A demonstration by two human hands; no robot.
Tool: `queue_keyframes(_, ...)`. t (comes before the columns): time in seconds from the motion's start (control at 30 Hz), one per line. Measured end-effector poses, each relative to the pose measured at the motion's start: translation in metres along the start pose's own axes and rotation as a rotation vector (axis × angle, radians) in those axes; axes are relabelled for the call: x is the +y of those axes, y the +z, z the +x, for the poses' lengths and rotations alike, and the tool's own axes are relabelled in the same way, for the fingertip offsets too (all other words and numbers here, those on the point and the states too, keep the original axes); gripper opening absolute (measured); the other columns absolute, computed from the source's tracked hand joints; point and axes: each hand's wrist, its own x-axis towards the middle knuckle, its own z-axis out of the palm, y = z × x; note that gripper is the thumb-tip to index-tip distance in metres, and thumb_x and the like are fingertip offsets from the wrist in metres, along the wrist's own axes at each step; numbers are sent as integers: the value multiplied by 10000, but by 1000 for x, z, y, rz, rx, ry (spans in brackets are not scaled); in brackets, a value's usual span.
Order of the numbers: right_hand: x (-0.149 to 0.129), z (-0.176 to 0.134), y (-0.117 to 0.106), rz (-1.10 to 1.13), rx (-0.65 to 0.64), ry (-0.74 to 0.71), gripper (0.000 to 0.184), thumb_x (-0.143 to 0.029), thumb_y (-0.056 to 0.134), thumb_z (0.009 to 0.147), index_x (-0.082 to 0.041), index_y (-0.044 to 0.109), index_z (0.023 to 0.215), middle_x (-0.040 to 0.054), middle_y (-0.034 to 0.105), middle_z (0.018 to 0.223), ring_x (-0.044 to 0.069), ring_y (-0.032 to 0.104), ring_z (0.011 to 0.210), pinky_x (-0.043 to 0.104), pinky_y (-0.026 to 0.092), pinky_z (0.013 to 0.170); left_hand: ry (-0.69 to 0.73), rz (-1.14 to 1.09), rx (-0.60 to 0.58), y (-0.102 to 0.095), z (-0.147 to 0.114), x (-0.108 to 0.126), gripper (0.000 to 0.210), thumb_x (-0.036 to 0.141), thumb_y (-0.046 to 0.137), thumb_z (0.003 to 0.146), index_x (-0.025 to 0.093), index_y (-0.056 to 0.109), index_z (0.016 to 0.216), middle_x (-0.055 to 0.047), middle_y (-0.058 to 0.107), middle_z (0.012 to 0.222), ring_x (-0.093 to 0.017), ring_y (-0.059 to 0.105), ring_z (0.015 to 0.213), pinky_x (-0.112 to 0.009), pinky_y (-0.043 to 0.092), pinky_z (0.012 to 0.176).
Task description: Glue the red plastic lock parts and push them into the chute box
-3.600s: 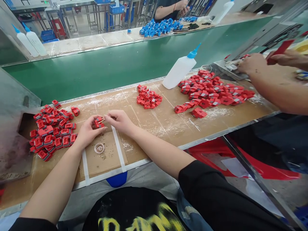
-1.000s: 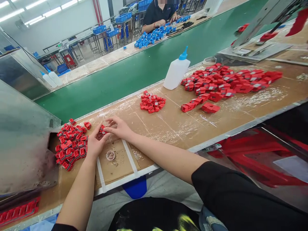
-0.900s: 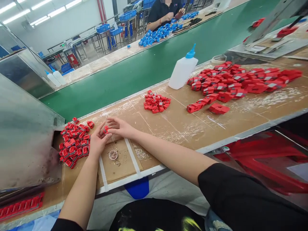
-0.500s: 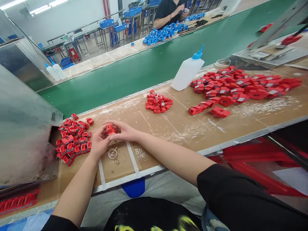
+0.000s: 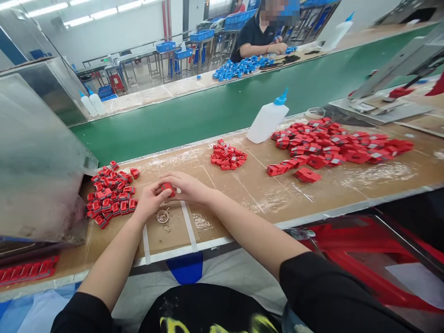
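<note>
My left hand [image 5: 150, 201] has its fingers closed round a small red plastic part [image 5: 168, 188]. My right hand [image 5: 187, 187] meets it from the right, its fingers curled over the same part. Just below them, a small round clear dish [image 5: 162, 216] rests on a taped brown sheet [image 5: 175, 236]. To the left of my hands lies a heap of red parts with grey bands [image 5: 113, 194]. Beyond them to the right sits a smaller pile of red pieces [image 5: 228, 155].
A white bottle with a blue nozzle [image 5: 267, 121] stands tilted in view beside a large pile of red parts [image 5: 333, 143]. A green conveyor belt [image 5: 180, 118] runs behind. Metal housing [image 5: 41, 175] flanks the left. Across the belt, a person [image 5: 256, 39] works by blue parts [image 5: 243, 68].
My hands have moved slightly right with the red part, which is turned differently between my fingers. The camera view has tilted up a little, showing more of the co-worker.
</note>
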Motion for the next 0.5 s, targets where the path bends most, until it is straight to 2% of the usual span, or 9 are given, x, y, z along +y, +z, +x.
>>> queue_keyframes(0.1,-5,-53,-28,-334,13,172,501,-532,767,877,-199,646,1231,162,616,1295,308,584,1214,475,474,1042,56,531,-17,-25,-19,15,544,607,705,868,216,728,1246,-136,746,1227,-351,681,1136,-490,529,1000)
queue_keyframes(0.2,-5,-126,-66,-687,3,419,517,-619,733,860,-190,702,1148,185,622,1267,361,589,1159,530,472,984,137,1056,-33,-68,-43,21,471,505,805,809,267,737,1210,-133,752,1183,-389,608,1197,-556,423,1075)
queue_keyframes(0.23,-6,-147,-79,-793,35,495,527,-642,702,870,-185,714,1132,194,631,1233,372,592,1127,536,475,953,149,1148,-68,-82,-50,19,438,465,809,811,280,737,1202,-126,757,1160,-389,604,1182,-563,413,1065)
queue_keyframes(0.3,-10,-173,-97,-978,203,607,579,-649,660,892,-165,702,1207,229,617,1244,405,577,1124,552,467,928,158,1249,-141,-102,-59,11,408,407,788,837,302,721,1225,-115,759,1154,-379,604,1151,-552,414,1031)
queue_keyframes(0.37,-19,-171,-100,-1040,377,615,582,-610,632,930,-154,668,1290,240,601,1277,415,559,1166,554,451,954,179,1306,-196,-112,-63,1,414,400,746,876,307,696,1276,-123,750,1180,-378,590,1171,-539,412,1022)
queue_keyframes(0.4,-25,-160,-94,-999,415,579,547,-583,615,955,-157,662,1295,230,607,1272,400,563,1175,537,449,973,197,1329,-216,-114,-64,-3,422,407,714,903,304,678,1310,-132,743,1199,-380,579,1195,-537,408,1027)
queue_keyframes(0.43,-31,-145,-85,-915,405,524,491,-555,592,981,-165,668,1271,209,627,1237,368,583,1157,504,457,977,216,1345,-229,-114,-65,-8,434,414,678,930,301,658,1348,-140,733,1223,-382,569,1220,-537,404,1035)
queue_keyframes(0.5,-43,-106,-59,-671,254,406,397,-515,545,1024,-178,682,1185,160,671,1133,291,633,1057,414,485,922,253,1339,-224,-114,-69,-15,465,435,609,974,300,615,1419,-146,711,1284,-384,561,1256,-533,411,1044)
